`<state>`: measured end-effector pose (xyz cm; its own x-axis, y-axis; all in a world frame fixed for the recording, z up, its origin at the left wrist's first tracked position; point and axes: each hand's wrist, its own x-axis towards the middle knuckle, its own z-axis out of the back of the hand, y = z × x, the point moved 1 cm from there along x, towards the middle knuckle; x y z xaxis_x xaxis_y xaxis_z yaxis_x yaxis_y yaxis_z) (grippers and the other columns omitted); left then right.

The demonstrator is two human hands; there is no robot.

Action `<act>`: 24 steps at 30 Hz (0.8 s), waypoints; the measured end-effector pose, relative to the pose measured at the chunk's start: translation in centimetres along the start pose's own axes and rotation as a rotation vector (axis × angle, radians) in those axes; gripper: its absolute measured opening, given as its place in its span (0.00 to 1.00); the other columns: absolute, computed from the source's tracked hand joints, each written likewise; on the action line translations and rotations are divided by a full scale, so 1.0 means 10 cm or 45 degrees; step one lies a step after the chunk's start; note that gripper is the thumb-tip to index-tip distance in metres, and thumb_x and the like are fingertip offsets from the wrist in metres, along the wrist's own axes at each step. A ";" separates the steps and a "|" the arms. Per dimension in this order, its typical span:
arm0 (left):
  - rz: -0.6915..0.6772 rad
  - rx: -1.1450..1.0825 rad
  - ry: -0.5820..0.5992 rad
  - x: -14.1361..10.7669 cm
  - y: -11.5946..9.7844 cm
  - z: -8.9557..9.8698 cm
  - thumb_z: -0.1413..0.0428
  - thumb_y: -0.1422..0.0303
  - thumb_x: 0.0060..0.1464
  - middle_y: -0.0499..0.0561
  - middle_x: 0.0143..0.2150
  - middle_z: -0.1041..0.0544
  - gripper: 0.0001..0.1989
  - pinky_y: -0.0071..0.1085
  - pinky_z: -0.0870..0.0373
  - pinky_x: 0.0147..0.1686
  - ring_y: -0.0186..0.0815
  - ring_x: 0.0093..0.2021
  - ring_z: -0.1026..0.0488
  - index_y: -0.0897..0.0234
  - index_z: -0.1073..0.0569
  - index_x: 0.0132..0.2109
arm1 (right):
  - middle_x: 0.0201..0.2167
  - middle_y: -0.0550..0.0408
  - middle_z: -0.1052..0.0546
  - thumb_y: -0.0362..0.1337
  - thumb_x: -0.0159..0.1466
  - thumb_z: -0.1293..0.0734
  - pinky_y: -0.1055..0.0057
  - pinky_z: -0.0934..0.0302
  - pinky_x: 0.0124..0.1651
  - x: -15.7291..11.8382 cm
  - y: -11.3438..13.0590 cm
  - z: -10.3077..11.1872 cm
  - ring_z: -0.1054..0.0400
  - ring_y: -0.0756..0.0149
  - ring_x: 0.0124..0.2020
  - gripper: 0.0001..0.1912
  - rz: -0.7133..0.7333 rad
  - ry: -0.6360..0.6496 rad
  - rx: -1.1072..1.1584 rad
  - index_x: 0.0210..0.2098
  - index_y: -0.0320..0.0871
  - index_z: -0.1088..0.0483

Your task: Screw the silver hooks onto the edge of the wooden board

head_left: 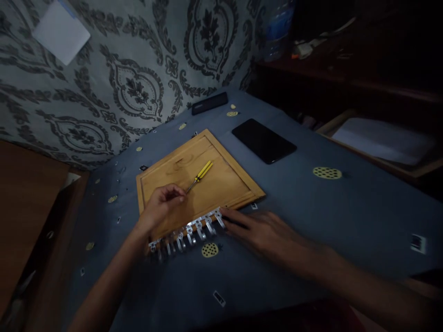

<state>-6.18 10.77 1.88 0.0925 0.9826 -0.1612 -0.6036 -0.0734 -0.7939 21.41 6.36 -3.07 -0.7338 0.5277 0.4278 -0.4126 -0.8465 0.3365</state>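
Note:
A wooden board (194, 180) lies on the blue patterned cloth. Along its near edge runs a silver metal strip (190, 228) with several hooks that hang over the cloth. A screwdriver (204, 171) with a yellow and black handle rests on the board, its shaft pointing at my left hand (165, 201). My left hand is over the board's left part, fingers curled with their tips together near the screwdriver's tip; what they hold, if anything, is too small to make out. My right hand (258, 229) has its fingers stretched out, the fingertips at the right end of the strip.
A black phone (264, 140) lies on the cloth right of the board. A dark case (209, 103) sits by the patterned wall. At the back right are a plastic bottle (278, 30) on a dark shelf and an open drawer (380, 140) holding something white.

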 end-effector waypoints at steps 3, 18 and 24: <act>-0.033 0.066 -0.005 0.01 -0.02 -0.17 0.42 0.63 0.49 0.46 0.27 0.27 0.07 0.29 0.36 0.32 0.34 0.29 0.31 0.61 0.25 0.33 | 0.57 0.46 0.24 0.21 0.63 0.41 0.66 0.31 0.31 0.00 0.00 0.01 0.26 0.66 0.29 0.23 0.000 0.010 -0.015 0.54 0.43 0.29; -0.310 0.784 -0.379 -0.08 -0.14 0.14 0.52 0.69 0.61 0.52 0.42 0.20 0.11 0.35 0.29 0.44 0.41 0.43 0.24 0.60 0.25 0.45 | 0.58 0.48 0.24 0.23 0.66 0.42 0.66 0.27 0.33 -0.01 0.00 0.00 0.23 0.64 0.34 0.24 -0.021 0.015 0.046 0.56 0.46 0.29; -0.114 0.796 -0.562 -0.04 0.12 0.67 0.50 0.70 0.60 0.52 0.44 0.19 0.12 0.33 0.28 0.43 0.40 0.44 0.23 0.61 0.25 0.47 | 0.66 0.48 0.31 0.22 0.65 0.43 0.59 0.23 0.39 -0.13 -0.09 -0.16 0.20 0.59 0.41 0.32 -0.033 0.080 0.071 0.64 0.50 0.36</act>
<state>-12.19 11.40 4.93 -0.0834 0.9669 0.2412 -0.9561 -0.0094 -0.2929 21.88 6.29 -5.25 -0.7567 0.5422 0.3652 -0.4025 -0.8266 0.3934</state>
